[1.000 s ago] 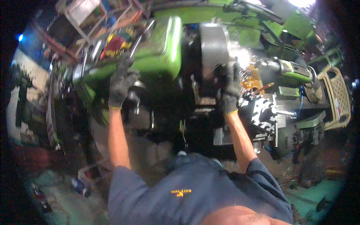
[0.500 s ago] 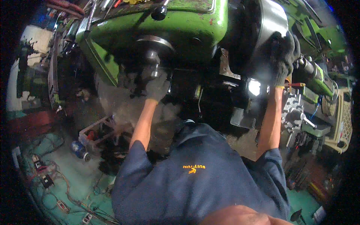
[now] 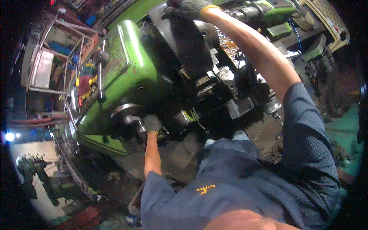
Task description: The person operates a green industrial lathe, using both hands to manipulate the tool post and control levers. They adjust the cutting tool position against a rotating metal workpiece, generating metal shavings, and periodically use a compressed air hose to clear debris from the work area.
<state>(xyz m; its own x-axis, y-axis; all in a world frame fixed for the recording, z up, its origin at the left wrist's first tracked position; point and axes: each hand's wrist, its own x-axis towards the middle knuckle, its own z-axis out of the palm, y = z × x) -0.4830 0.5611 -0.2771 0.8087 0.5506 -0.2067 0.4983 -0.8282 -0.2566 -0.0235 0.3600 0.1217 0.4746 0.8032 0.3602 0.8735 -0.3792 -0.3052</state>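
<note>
A green metal lathe [image 3: 142,68] stands before me. Below its rounded housing, my left hand [image 3: 152,123], in a grey glove, is closed at a metal lever [image 3: 135,121] that sticks out from a round dial [image 3: 123,109]; its fingertips are in shadow. Up at the top, my right hand [image 3: 189,8], also gloved, reaches over the large round steel chuck [image 3: 163,19] and grips its upper edge. The fingers there are dark and partly cut off by the frame. The chuck's lower side is smeared dark.
A black-knobbed lever [image 3: 101,95] hangs at the housing's front. Metal blocks [image 3: 226,74] and a grey tray [image 3: 239,108] lie right of the chuck. A metal-framed rack [image 3: 42,91] stands at left. A beige plastic chair [image 3: 326,19] is at the far right.
My view has turned, so the lathe appears tilted. My right hand has gone from the chuck's right side up to its top edge. The left hand stays by the lever.
</note>
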